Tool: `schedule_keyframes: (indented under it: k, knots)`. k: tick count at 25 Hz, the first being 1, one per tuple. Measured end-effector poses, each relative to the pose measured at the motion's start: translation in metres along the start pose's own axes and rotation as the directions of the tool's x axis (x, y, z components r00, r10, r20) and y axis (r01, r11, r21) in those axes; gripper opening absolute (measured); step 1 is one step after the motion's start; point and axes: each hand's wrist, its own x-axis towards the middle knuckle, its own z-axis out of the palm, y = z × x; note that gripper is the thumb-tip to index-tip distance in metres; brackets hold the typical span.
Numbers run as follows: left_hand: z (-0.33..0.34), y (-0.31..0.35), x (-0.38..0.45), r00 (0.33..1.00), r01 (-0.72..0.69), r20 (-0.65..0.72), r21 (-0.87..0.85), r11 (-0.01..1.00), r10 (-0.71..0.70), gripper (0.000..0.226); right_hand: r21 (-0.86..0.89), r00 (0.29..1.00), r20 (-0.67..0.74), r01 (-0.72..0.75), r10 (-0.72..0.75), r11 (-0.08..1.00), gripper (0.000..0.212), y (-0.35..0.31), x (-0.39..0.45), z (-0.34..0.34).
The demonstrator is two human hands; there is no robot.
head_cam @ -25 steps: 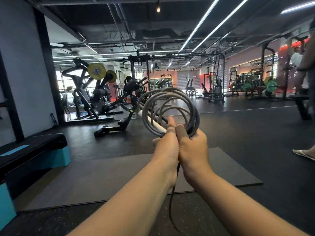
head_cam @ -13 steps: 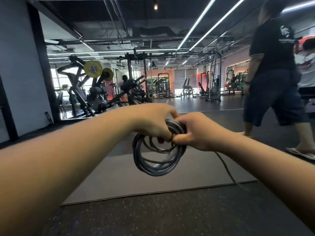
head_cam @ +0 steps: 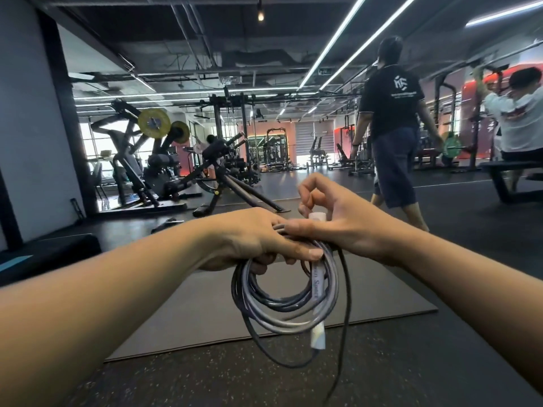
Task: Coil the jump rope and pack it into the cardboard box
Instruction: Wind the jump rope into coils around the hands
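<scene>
A grey jump rope (head_cam: 282,306) hangs in several loops at chest height in front of me. My left hand (head_cam: 252,239) grips the top of the coil from the left, fingers wrapped through the loops. A pale handle (head_cam: 318,295) runs down the right side of the coil. My right hand (head_cam: 340,221) touches the coil's top from the right, pinching the second white handle end (head_cam: 317,216), with its fingers partly spread. A loose strand (head_cam: 343,342) trails down toward the floor. No cardboard box is in view.
A grey mat (head_cam: 188,312) lies on the dark rubber floor below my hands. A person in a black shirt (head_cam: 390,136) walks away at right, and another person (head_cam: 517,118) sits on a bench. Weight machines (head_cam: 158,160) stand at left; a black step block (head_cam: 50,254) is near left.
The coil dropped from an upright ring above my hands to hanging beneath them. My right hand loosened and now pinches the white handle end. The person in black walked further away.
</scene>
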Motion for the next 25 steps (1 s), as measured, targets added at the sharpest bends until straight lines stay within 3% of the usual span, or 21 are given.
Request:
schedule_keyframes:
  k: [2,4,9,11,15,18,21,25]
  knots:
    - [0.005,-0.004,-0.001,0.997,-0.036,-0.073,-0.1,0.994,0.029,0.02,0.048,0.998,-0.063,0.036,-0.033,0.998,0.046,0.004,0.003,0.004]
    - [0.008,-0.007,0.0,0.99,-0.072,-0.134,-0.148,0.986,0.052,0.016,-0.05,0.989,-0.122,0.073,-0.079,0.996,0.041,0.004,0.005,0.008]
    - [0.014,-0.014,-0.001,0.968,-0.128,-0.226,-0.08,0.989,0.108,0.013,-0.283,0.987,-0.112,0.082,-0.118,0.956,0.037,0.001,0.006,0.014]
    - [0.014,-0.017,-0.003,0.96,-0.14,-0.256,-0.102,0.985,0.11,0.012,-0.304,0.993,-0.103,0.03,-0.064,0.952,0.041,0.002,0.005,0.013]
    - [0.0,-0.032,-0.005,0.922,-0.194,-0.375,-0.24,0.951,0.094,0.027,-0.134,0.98,-0.123,-0.173,0.157,0.976,0.055,0.013,-0.008,-0.006]
    - [-0.002,-0.041,-0.002,0.861,-0.348,-0.505,-0.506,0.789,0.056,0.021,0.068,0.951,-0.155,-0.258,0.266,0.964,0.06,0.029,-0.02,-0.016]
    - [0.009,-0.039,0.01,0.796,-0.488,-0.6,-0.717,0.497,-0.084,0.029,0.325,0.934,-0.143,-0.269,0.329,0.907,0.059,0.041,-0.023,-0.003]
    - [0.031,-0.025,0.03,0.685,-0.617,-0.654,-0.755,0.222,-0.321,0.041,0.656,0.957,-0.054,-0.181,0.284,0.732,0.1,0.044,-0.021,0.033]
